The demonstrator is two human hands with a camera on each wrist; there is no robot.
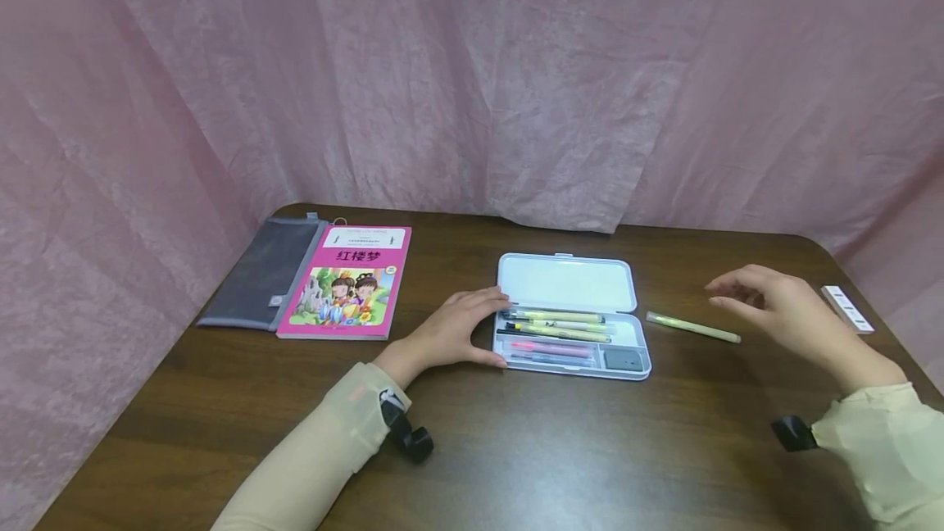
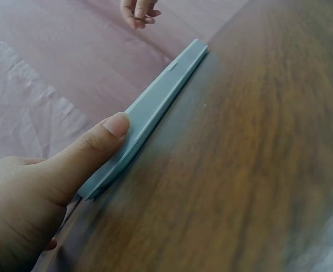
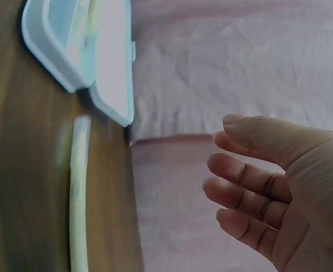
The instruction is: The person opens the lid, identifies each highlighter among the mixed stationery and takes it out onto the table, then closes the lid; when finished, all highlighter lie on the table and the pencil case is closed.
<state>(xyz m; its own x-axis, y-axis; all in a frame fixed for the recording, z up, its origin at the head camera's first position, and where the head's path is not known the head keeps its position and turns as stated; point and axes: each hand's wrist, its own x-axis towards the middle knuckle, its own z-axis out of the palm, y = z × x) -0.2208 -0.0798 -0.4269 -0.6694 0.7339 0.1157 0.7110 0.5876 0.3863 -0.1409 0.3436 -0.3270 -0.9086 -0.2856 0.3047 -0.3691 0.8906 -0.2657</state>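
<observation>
An opened pale-blue pencil case (image 1: 566, 281) lies on the table, lid folded back. Its tray holds several yellow pens (image 1: 558, 333), pink pens (image 1: 551, 348) and a dark grey eraser-like block (image 1: 623, 360). My left hand (image 1: 451, 329) grips the case's left end, fingers at the far side; its thumb (image 2: 118, 124) presses the near wall in the left wrist view. Right of the case lies a pale green capped pen (image 1: 693, 327), clear at one end. Above and right of this pen hovers my right hand (image 1: 789, 314), fingers loosely bent, holding nothing in the right wrist view.
A pink illustrated book (image 1: 342, 285) overlaps a dark grey mesh pouch (image 1: 251, 277) on the left of the wooden table (image 1: 516, 449). A small white box (image 1: 848, 308) lies near the right edge. Behind the table hangs a pink curtain (image 1: 472, 88).
</observation>
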